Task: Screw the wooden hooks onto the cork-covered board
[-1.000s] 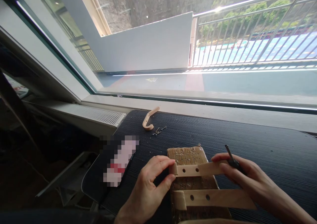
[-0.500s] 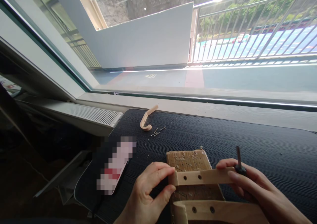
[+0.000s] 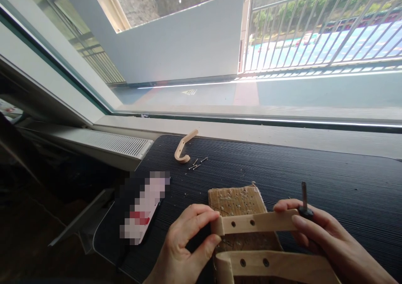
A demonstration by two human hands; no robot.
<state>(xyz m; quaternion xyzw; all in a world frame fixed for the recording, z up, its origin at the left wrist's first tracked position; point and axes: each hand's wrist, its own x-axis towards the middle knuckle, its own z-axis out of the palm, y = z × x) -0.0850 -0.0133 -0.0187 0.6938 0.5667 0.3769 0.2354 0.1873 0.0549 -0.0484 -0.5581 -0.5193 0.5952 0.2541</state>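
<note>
My left hand pinches the rounded left end of a pale wooden piece with two dark holes. My right hand grips its other end between thumb and fingers. A screwdriver is also tucked in my right hand, its dark shaft pointing up and the handle mostly hidden. The piece lies across a worn, pitted cardboard block. Closer to me is a second wooden piece, also with two dark holes, cut off by the frame's bottom edge. Whether the two pieces join is hidden.
A curved wooden hook lies at the back of the black table, beside several loose screws. On the left is a blurred-out flat object. Behind the table run a windowsill and a window; a slatted vent is at left.
The whole view has shifted slightly. Both hands keep the same hold on the wooden piece, and the screwdriver stays upright in my right hand.
</note>
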